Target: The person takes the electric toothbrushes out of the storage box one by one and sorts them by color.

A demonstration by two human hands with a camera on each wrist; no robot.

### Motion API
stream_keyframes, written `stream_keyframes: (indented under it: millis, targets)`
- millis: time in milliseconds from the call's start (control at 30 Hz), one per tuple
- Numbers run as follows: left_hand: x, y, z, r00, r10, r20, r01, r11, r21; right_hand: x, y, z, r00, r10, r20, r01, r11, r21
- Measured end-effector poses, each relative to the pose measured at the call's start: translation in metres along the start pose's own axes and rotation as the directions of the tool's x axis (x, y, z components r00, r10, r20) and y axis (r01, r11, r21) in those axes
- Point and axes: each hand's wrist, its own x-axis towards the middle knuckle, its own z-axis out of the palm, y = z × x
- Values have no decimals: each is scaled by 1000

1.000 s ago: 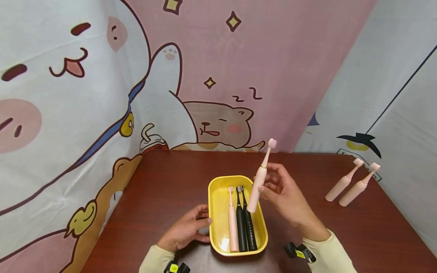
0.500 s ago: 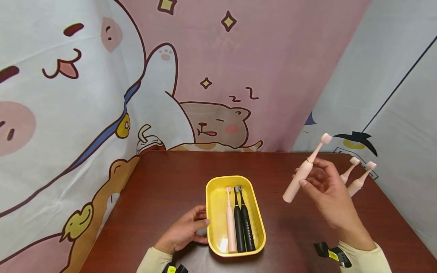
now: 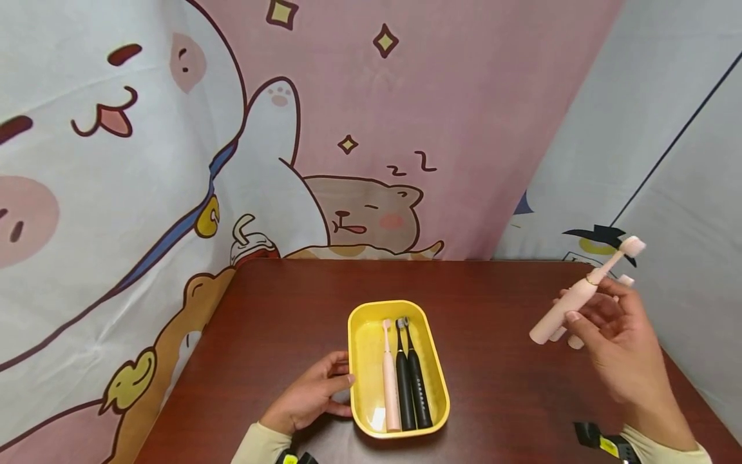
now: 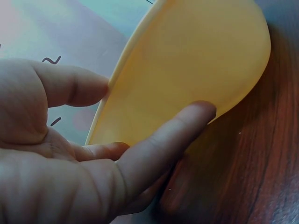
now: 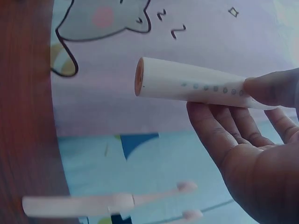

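Note:
A pale pink electric toothbrush [image 3: 563, 312] is pinched between the thumb and fingers of my right hand [image 3: 628, 351], raised above the table's right side. It tilts, brush head up and to the right; its button row shows in the right wrist view. My left hand [image 3: 309, 394] rests against the left side of a yellow tray [image 3: 366, 361]. In the left wrist view its fairly straight fingers [image 4: 163, 142] touch the outer wall, with the thumb at the rim. Inside the tray lie a pink electric toothbrush [image 3: 391, 393] and two black ones, a left one [image 3: 405, 394] and a right one [image 3: 418, 390].
Beyond my right hand stand two more pink toothbrushes, mostly hidden in the head view; one toothbrush [image 5: 79, 205] shows more fully in the right wrist view. The dark red wooden table [image 3: 493, 386] meets a cartoon-printed cloth [image 3: 464, 129] at the back and sides.
My right hand has carried the pink toothbrush from above the tray to the right, in front of the two standing toothbrushes, tilting it more. My left hand stays at the tray.

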Motion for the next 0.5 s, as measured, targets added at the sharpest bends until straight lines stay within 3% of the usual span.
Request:
stream_keyframes:
  millis: [67,133,200,267,300,433,500]
  targets:
    - [0,0,0,1000,-1,-2,1,1000,-2,0,1,-7,1000,-16,-21,17,999,32]
    - [0,-1,0,1000,-2,-4,2,1000,-3,-1,2,-14,998,-16,-68,10,995,-97]
    - [0,-1,-1,1000,-4,-4,4,1000,-6,-1,3,-21,992,-6,-123,-23,972,-234]
    - [0,-1,-1,1000,-4,-4,4,1000,-8,-2,4,-28,984,9,-176,-61,954,-295]
    - [0,-1,-1,1000,-4,-3,4,1000,-8,-3,4,-31,979,5,-203,-79,931,-357]
    - [1,0,0,1000,-3,0,3,1000,-7,-6,8,-42,956,-4,-294,-115,915,-386]
    - [0,1,0,1000,-1,0,1,1000,-7,-8,9,-45,938,-20,-346,-151,876,-458]
